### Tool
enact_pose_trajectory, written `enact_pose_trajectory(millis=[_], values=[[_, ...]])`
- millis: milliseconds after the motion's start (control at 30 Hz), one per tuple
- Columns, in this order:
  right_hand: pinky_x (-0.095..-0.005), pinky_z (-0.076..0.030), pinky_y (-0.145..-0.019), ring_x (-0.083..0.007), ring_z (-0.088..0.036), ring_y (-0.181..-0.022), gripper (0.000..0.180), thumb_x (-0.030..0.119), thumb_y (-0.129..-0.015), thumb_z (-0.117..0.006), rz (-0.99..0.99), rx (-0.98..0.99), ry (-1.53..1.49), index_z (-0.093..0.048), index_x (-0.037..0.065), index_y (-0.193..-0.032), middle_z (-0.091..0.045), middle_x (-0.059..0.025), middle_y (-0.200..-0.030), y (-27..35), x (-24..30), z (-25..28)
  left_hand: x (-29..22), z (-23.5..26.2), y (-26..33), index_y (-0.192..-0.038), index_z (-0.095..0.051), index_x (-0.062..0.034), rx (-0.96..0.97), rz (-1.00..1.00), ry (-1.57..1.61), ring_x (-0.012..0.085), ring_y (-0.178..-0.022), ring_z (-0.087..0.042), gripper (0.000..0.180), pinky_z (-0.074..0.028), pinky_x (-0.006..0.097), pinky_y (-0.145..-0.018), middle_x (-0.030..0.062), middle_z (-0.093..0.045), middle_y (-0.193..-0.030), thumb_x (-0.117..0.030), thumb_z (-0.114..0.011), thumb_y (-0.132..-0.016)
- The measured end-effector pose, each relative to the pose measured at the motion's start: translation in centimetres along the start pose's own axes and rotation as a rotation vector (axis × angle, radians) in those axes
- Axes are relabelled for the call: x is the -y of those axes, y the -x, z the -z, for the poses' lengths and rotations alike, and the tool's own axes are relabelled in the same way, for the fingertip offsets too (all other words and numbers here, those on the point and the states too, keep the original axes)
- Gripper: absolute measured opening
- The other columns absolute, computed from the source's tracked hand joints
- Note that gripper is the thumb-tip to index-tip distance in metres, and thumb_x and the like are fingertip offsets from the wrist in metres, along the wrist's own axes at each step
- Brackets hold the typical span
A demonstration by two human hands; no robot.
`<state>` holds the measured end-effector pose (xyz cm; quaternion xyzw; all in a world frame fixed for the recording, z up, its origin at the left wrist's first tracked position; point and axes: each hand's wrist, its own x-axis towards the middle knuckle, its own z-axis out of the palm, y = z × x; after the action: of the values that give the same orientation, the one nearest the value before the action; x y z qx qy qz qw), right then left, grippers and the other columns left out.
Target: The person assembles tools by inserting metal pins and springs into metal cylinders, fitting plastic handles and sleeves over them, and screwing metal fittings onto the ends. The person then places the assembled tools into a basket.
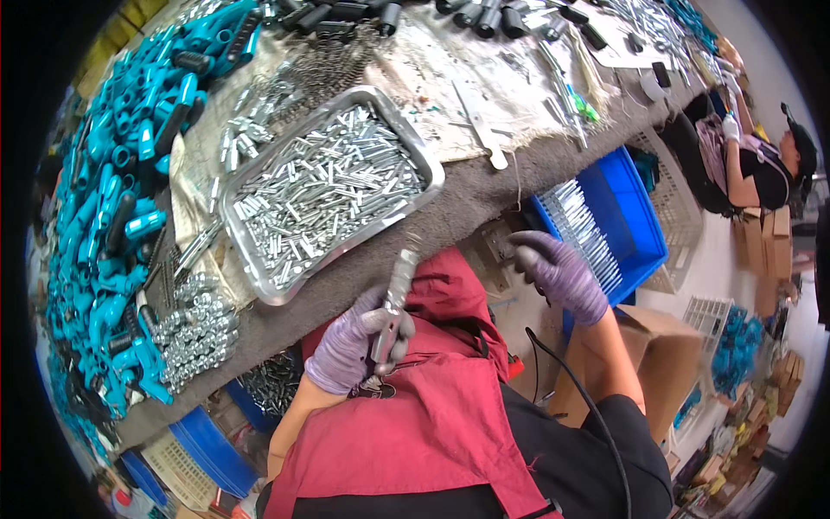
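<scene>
My left hand (352,347), in a purple-grey glove, is closed round a metal cylindrical shaft (399,285). The shaft stands tilted above my red apron, its top leaning right, and what looks like a small coil spring (414,240) shows at its upper end. My right hand (556,270), gloved the same way, is raised beside the blue bin (641,227). Its fingers are bent but apart, and I see nothing between them. Just beyond my left hand, a metal tray (435,176) full of short silver pins (333,195) sits on the bench edge.
Teal tool housings (130,156) are heaped at the left, near stacked silver metal parts (197,333). Springs (333,69) and black sleeves (488,17) lie behind the tray. Thin metal rods (584,229) fill part of the blue bin. A cardboard box (653,350) and another person (735,156) are at the right.
</scene>
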<state>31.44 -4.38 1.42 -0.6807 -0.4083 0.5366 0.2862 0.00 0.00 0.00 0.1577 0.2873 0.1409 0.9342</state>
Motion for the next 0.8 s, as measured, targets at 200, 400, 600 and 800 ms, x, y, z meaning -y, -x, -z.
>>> enact_pose_trajectory(millis=[200,400,600,800], values=[[-0.0268,-0.046,-0.058,-0.0145,-0.057,-0.066,0.032,0.025,-0.086,-0.055,-0.237,-0.618,0.231,-0.059,0.003,-0.109,-0.063,-0.0071,-0.081,-6.6,-15.6,10.0,1.0,-3.0,-2.3,-0.131,-0.031,-0.0194,0.031,-0.076,0.006,0.0253,-0.080,-0.062,0.063,-0.056,0.036,-0.054,0.0140,-0.055,-0.099,-0.016,-0.065,-0.078],[-0.0399,-0.044,-0.085,-0.0366,-0.058,-0.098,0.040,0.035,-0.079,-0.056,-0.535,-0.658,0.630,-0.064,0.000,-0.098,-0.061,-0.0237,-0.101,-14.0,-17.2,10.7,1.4,-2.8,-2.5,-0.127,-0.033,-0.0176,0.027,-0.009,0.005,0.0170,-0.061,-0.057,0.059,-0.047,0.026,-0.047,0.0132,-0.055,-0.095,-0.020,-0.066,-0.078],[-0.0398,-0.046,-0.081,-0.0368,-0.060,-0.092,0.034,0.028,-0.074,-0.061,-0.533,-0.683,0.457,-0.065,-0.001,-0.091,-0.063,-0.0226,-0.096,-14.5,-18.3,11.1,1.3,-2.7,-2.2,-0.126,-0.033,-0.0170,-0.016,-0.040,-0.066,0.0144,-0.057,-0.052,0.056,-0.043,0.024,-0.046,0.0117,-0.055,-0.092,-0.023,-0.064,-0.080],[-0.0372,-0.047,-0.079,-0.0321,-0.062,-0.091,0.039,0.030,-0.078,-0.060,-0.389,-1.051,0.407,-0.059,0.000,-0.103,-0.063,-0.0216,-0.097,-13.5,-19.8,11.0,0.7,-2.9,-2.5,-0.126,-0.032,-0.0140,0.000,-0.004,-0.191,0.0116,-0.059,-0.052,0.054,-0.042,0.022,-0.049,0.0094,-0.056,-0.092,-0.023,-0.062,-0.081]])
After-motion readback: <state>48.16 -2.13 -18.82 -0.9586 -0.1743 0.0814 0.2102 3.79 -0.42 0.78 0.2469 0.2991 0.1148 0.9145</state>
